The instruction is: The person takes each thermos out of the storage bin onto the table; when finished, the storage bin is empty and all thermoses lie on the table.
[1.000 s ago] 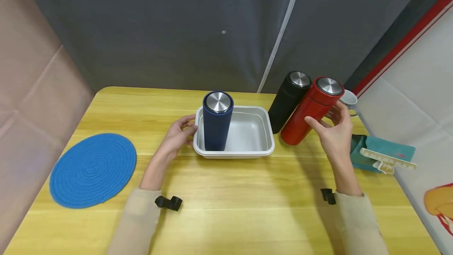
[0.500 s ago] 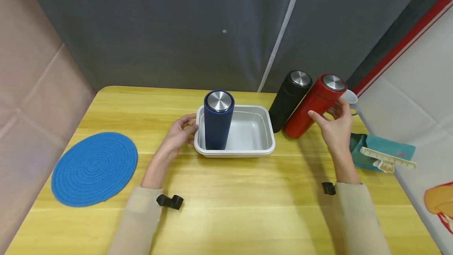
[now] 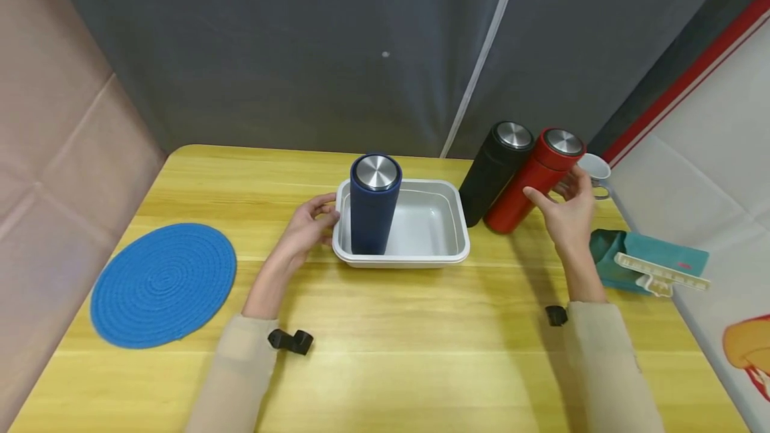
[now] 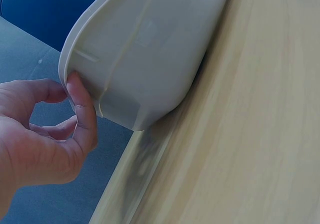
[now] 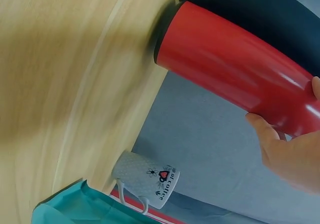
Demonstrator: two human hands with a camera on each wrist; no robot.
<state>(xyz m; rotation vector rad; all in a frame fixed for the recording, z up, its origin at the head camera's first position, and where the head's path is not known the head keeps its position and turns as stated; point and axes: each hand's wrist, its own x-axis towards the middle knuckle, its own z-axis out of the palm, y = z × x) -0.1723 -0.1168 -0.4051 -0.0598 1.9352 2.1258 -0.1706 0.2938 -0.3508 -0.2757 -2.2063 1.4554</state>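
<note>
My left hand point(image 3: 304, 227) pinches the left rim of a white rectangular container point(image 3: 428, 220) between thumb and fingers; the left wrist view shows the fingers hooked at its rim point(image 4: 64, 66). A navy blue thermos point(image 3: 374, 216) with a brushed metal lid stands upright in the container's left half. At the right, my right hand point(image 3: 568, 214) holds a red thermos point(image 3: 529, 182) around its upper body, thumb on the near side. Its base is at the table surface in the right wrist view. Right beside it on the left is a black thermos point(image 3: 492, 169).
A round blue woven placemat point(image 3: 164, 284) lies at the left. Behind the right hand stands a white mug point(image 5: 145, 176) with printed lettering. A teal pouch point(image 3: 662, 252) with a cream clip lies near the right edge. A dark curtain point(image 3: 271, 52) closes off the back.
The red thermos has moved slightly back and right, along with my right hand, and now stands beside the black thermos. My left hand stays at the container.
</note>
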